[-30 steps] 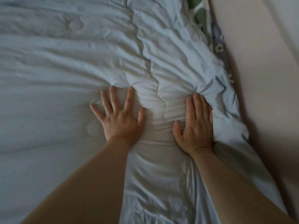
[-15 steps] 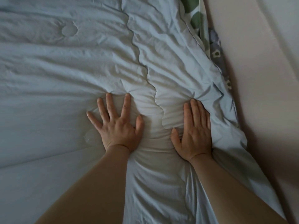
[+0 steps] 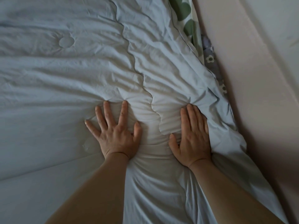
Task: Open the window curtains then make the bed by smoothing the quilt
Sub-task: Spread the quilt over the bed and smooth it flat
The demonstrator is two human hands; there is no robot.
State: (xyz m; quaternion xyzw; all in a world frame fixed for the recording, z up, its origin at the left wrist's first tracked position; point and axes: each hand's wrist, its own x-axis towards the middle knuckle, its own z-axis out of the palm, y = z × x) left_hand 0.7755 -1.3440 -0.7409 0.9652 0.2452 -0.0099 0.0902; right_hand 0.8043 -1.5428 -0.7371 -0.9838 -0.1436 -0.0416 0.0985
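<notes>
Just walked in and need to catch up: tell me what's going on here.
A person is smoothing a pale blue quilt. The left hand, fingers spread, and the right hand, fingers together, both press flat on it. Creases fan out ahead of them, and the quilt bunches up beside the right hand.

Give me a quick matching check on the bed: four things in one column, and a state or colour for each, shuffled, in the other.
Things:
1. left hand
2. right hand
3. quilt
4. spotted cloth

States:
A. pale blue, wrinkled
B. flat on the quilt, fingers together
C. white with green spots
D. flat on the quilt, fingers spread

Pairs: 1-D, 2-B, 3-A, 4-C
</notes>
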